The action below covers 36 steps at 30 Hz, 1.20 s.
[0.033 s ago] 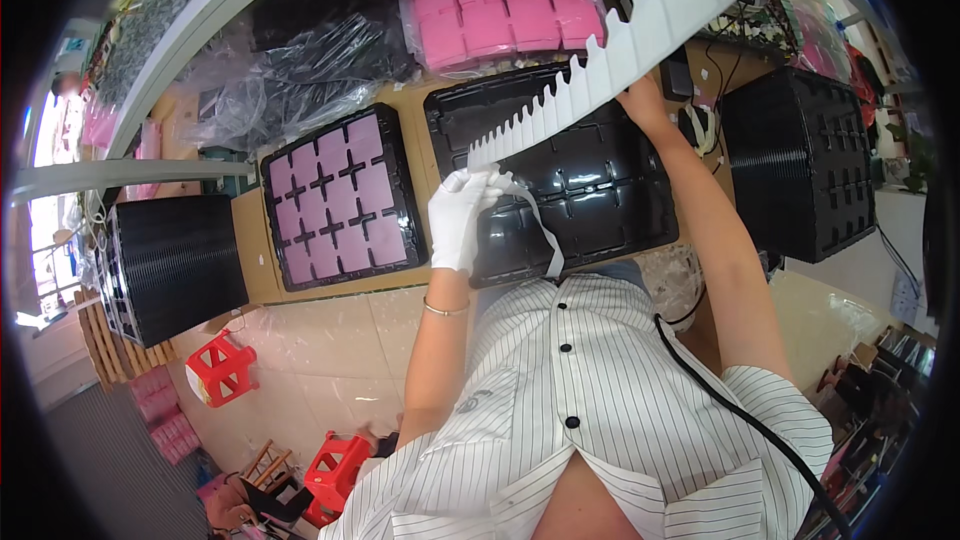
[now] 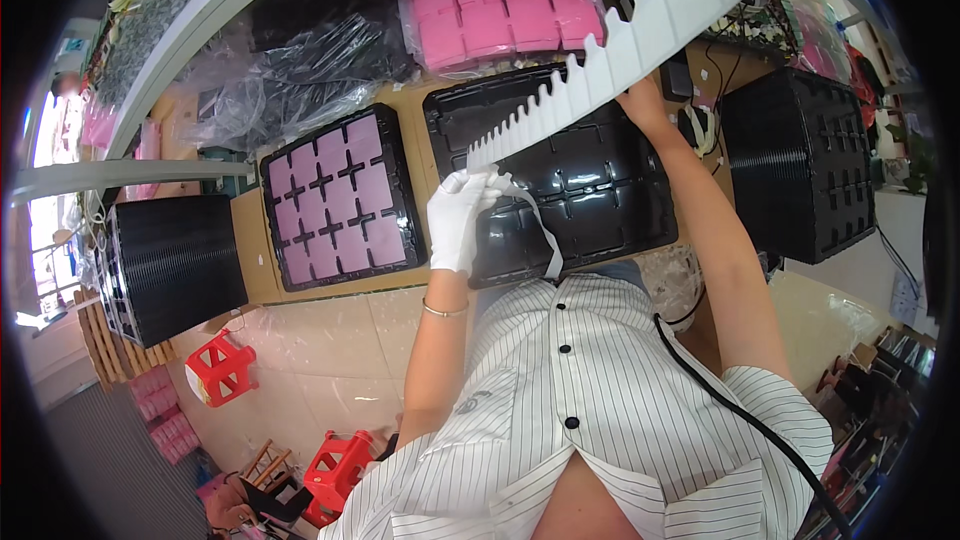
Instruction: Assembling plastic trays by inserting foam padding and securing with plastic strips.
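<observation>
Guessing that white toothed strip [image 2: 628, 62], pinched in the left hand [image 2: 456, 218], could kink if yanked, can't tell whether the right hand [image 2: 645, 103] grips it.

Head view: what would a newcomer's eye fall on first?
The white toothed strip stands out, slanting from the gloved left hand toward the top right over a black tray. Next come bright pink sheets at top centre and red stools at lower left.

The white strip [image 2: 622, 65] partly hides the right hand [image 2: 644, 102].
</observation>
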Available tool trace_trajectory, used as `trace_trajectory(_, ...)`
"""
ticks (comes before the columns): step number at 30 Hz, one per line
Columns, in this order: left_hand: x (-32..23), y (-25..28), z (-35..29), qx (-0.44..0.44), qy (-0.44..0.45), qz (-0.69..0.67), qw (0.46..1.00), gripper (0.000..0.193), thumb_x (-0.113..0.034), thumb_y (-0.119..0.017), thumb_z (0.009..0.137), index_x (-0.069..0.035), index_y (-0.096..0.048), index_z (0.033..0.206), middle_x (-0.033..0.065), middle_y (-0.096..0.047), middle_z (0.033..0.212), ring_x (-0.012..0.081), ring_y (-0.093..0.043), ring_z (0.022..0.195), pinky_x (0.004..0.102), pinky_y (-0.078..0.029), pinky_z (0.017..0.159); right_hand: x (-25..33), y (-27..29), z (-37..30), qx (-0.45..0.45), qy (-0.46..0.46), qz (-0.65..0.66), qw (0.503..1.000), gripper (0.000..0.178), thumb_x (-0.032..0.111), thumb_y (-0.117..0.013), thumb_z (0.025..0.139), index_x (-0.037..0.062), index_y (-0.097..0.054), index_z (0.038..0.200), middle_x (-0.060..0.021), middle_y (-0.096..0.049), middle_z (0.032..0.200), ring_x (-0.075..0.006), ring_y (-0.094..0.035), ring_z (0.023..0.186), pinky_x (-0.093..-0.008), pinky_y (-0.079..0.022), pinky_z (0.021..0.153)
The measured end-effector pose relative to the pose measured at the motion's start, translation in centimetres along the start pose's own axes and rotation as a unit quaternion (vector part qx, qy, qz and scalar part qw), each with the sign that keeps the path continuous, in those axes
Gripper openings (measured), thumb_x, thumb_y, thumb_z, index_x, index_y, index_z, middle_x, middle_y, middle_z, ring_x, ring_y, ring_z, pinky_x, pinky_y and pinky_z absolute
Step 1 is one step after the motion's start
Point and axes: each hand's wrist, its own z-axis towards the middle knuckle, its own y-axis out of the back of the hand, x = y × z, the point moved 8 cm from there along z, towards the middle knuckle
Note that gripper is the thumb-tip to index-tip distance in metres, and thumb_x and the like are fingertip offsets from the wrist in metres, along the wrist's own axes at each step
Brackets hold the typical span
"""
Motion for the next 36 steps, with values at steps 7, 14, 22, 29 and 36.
trace_trajectory(7, 0.1, 0.0, 0.4, -0.012, -0.006, 0.006, 1.000, 0.010, -0.009, -0.061, 0.092, -0.001, -0.066, 0.092, 0.0061, -0.069, 0.085, 0.0083, -0.063, 0.069, 0.0178, -0.049, 0.064, 1.1, 0.4, -0.6, 0.005, -0.059, -0.038, 0.998, 0.016, 0.017, -0.075, 0.075, 0.0035, -0.067, 0.078, -0.0143, -0.057, 0.100, -0.0329, -0.062, 0.091, -0.0402, -0.050, 0.082)
trace_trajectory(14, -0.5, -0.8, 0.6, 0.003, -0.021, 0.010, 1.000, 0.010, -0.009, -0.061, 0.093, 0.000, -0.066, 0.091, 0.0074, -0.070, 0.085, 0.0083, -0.063, 0.068, 0.0178, -0.049, 0.064, 1.8, 0.5, -1.0, -0.020, 0.016, -0.029, 0.999, 0.011, 0.015, -0.074, 0.076, 0.0062, -0.067, 0.079, -0.0117, -0.057, 0.098, -0.0300, -0.061, 0.086, -0.0377, -0.049, 0.073)
trace_trajectory(22, 0.3, 0.8, 0.2, -0.018, 0.002, 0.016, 1.000, 0.011, -0.010, -0.062, 0.092, 0.000, -0.067, 0.093, 0.0061, -0.070, 0.086, 0.0084, -0.064, 0.069, 0.0180, -0.050, 0.065, 5.8, 0.0, -7.9, 0.122, -0.099, 0.471, 0.868, 0.007, 0.006, -0.064, 0.087, 0.0069, -0.061, 0.093, -0.0078, -0.062, 0.098, -0.0075, -0.047, 0.067, -0.0212, -0.038, 0.059)
trace_trajectory(29, 1.7, 0.4, -2.3, 0.008, 0.068, 0.010, 0.998, 0.013, -0.011, -0.064, 0.091, 0.000, -0.066, 0.099, 0.0073, -0.069, 0.092, 0.0108, -0.065, 0.070, 0.0199, -0.053, 0.065, 14.8, -5.2, -15.5, 0.288, -0.268, 0.641, 0.659, 0.016, 0.001, -0.058, 0.089, -0.0002, -0.061, 0.104, -0.0068, -0.061, 0.091, -0.0072, -0.048, 0.071, -0.0199, -0.038, 0.061)
trace_trajectory(36, 3.0, 2.4, -3.5, -0.005, 0.052, -0.012, 0.999, 0.014, -0.010, -0.063, 0.091, 0.001, -0.065, 0.100, 0.0095, -0.070, 0.092, 0.0121, -0.066, 0.070, 0.0210, -0.054, 0.064, 20.3, -4.1, -16.4, 0.289, -0.072, 0.372, 0.879, 0.016, 0.011, -0.067, 0.084, 0.0011, -0.065, 0.096, -0.0041, -0.060, 0.086, -0.0139, -0.057, 0.076, -0.0276, -0.046, 0.070)
